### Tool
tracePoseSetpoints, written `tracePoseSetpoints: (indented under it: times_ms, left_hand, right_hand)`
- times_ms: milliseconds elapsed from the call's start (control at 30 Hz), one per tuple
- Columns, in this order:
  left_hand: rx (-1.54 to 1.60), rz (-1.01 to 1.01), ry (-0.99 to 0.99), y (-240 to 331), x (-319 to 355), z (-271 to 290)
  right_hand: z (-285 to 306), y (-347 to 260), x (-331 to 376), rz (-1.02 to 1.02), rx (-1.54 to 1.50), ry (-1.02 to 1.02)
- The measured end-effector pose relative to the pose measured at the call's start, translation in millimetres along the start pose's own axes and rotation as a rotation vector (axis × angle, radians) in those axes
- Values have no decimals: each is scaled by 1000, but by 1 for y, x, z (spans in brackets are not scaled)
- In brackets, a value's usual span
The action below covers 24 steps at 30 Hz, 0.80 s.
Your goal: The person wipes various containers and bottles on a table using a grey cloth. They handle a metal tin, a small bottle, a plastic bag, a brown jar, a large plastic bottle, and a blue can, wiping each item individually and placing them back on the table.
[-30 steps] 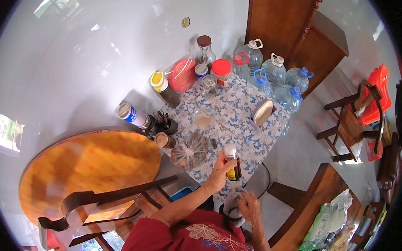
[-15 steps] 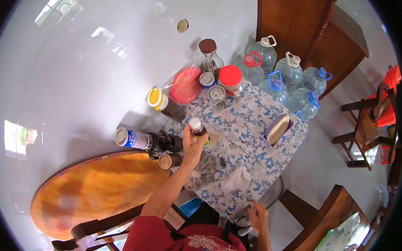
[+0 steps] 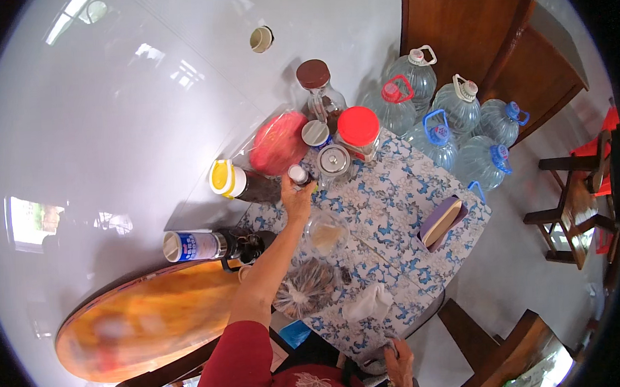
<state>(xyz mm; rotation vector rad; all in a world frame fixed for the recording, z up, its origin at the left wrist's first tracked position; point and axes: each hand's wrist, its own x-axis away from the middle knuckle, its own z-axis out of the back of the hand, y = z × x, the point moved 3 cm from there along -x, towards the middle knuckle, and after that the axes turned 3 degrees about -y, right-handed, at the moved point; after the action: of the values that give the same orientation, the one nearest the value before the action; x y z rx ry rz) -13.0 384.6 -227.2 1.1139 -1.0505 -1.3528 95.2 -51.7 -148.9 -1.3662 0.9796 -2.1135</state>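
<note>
- Reaching farther now, the left hand [image 3: 298,197] is carrying the small bottle [image 3: 298,174] to the table's [image 3: 401,210] far jars, grip holding it.
- Right hand [image 3: 399,361] is resting near, grip unclear.

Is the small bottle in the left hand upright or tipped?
Upright: the small bottle shows its white cap from above, held by the left hand.

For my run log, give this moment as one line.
left hand: grips small white-capped bottle | right hand: low, at table edge | table: blue floral cloth
</note>
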Motion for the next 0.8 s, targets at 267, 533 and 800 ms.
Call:
tracePoseSetpoints:
  times_ms: [267, 533, 800]
  left_hand:
    - [29, -96, -11, -48, -41, -17]
    - [-15, 23, -69, -44, -36, -15]
    - [-386, 118, -182, -49, 56, 39]
  right_hand:
    - [-4, 11, 3, -129, -120, 18]
    - [-2, 28, 2, -62, -88, -14]
    - [0, 23, 9, -54, -101, 12]
